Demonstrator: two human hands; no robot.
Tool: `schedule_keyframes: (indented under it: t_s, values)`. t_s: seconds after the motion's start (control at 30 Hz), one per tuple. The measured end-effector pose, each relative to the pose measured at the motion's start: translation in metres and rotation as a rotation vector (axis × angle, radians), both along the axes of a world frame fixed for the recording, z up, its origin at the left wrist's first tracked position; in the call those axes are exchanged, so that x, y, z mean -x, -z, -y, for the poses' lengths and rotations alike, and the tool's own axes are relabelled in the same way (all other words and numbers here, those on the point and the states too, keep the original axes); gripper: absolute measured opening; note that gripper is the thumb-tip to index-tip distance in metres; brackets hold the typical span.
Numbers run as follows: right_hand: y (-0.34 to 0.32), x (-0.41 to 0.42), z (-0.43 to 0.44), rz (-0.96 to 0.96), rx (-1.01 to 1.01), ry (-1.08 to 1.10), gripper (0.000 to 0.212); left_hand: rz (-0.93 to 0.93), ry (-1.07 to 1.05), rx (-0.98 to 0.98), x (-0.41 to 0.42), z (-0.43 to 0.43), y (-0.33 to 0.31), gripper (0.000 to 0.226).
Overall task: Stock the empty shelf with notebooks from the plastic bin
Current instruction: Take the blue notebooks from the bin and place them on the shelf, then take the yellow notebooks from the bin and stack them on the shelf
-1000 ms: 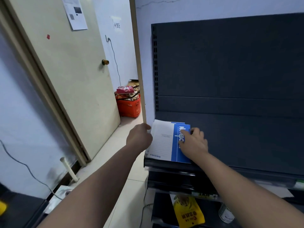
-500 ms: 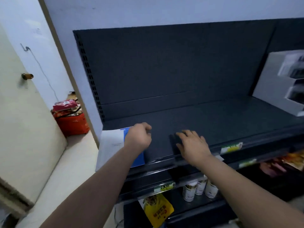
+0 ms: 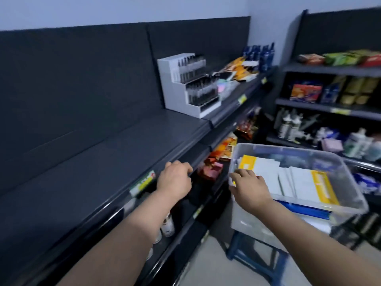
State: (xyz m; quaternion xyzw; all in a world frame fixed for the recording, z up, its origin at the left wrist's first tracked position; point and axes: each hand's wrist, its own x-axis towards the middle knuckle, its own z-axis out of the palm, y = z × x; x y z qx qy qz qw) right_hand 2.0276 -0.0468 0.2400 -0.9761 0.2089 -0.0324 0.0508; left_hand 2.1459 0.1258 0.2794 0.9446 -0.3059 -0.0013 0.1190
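The dark shelf point(image 3: 103, 162) runs along the left and its top board is bare in this view. To its right stands a clear plastic bin point(image 3: 348, 178) holding several white notebooks point(image 3: 305, 182) with yellow bands, and blue ones lie lower down. My left hand point(image 3: 175, 178) hovers at the shelf's front edge, fingers loosely curled, holding nothing. My right hand point(image 3: 247, 184) reaches over the bin's near left rim with fingers stretched toward the notebooks, gripping nothing. The notebook placed earlier is out of view.
The bin rests on a blue stool point(image 3: 257, 259) in the aisle. A white pen display point(image 3: 191, 85) and snack packs sit further along the shelf. Cans point(image 3: 167, 226) and snack bags point(image 3: 222, 149) fill the lower boards. A stocked rack point(image 3: 329, 106) stands at right.
My view has swung right from the shelf's left end to the bin. Both hands left the blue-and-white notebook and moved right; my right hand now reaches the bin rim.
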Motion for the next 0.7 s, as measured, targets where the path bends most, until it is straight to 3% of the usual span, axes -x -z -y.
schedule_keyframes:
  t_s: [0.3, 0.7]
  values:
    - [0.029, 0.083, 0.168, -0.160, 0.006, 0.240, 0.043, -0.086, 0.163, -0.086, 0.041, 0.180, 0.031, 0.034]
    - [0.076, 0.078, 0.244, -0.317, -0.086, 0.385, 0.043, -0.158, 0.244, -0.221, 0.001, 0.267, 0.089, 0.037]
